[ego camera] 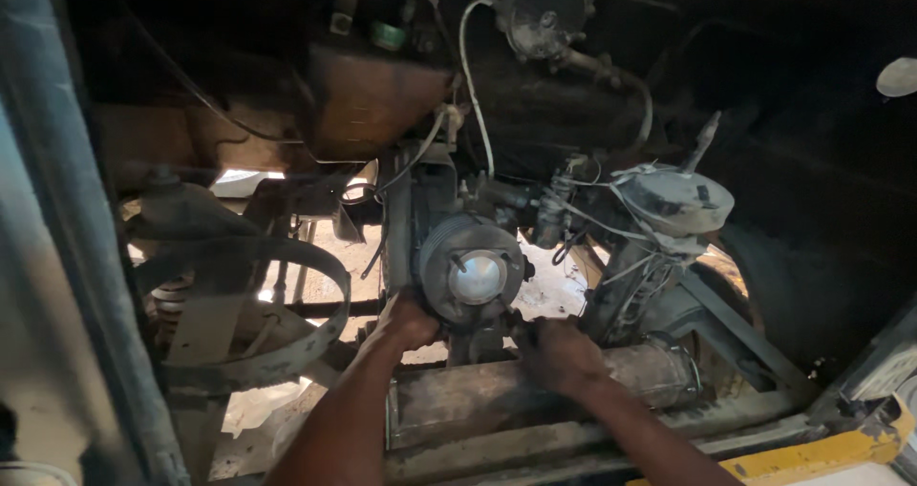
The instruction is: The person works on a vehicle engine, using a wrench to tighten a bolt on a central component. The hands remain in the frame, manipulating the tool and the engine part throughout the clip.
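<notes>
Engine cylinder (pixel 471 271), a grey ribbed drum with a shiny round piston top showing in its open end, sits in the middle of a dark, greasy engine bay, facing the camera. Below it lies a long rusty silencer (pixel 535 390), running across the bottom of the bay. To the left hangs a wide curved metal band (pixel 287 300), and to the right stands a dusty round cap (pixel 676 200) wrapped in pale wires. A white cable (pixel 473 85) loops down from above. The left hand (pixel 406 322) grips the lower left edge of the cylinder, fingers curled against it. The right hand (pixel 557 352) rests just below its lower right side, fingers bent; whether they grasp anything cannot be told.
</notes>
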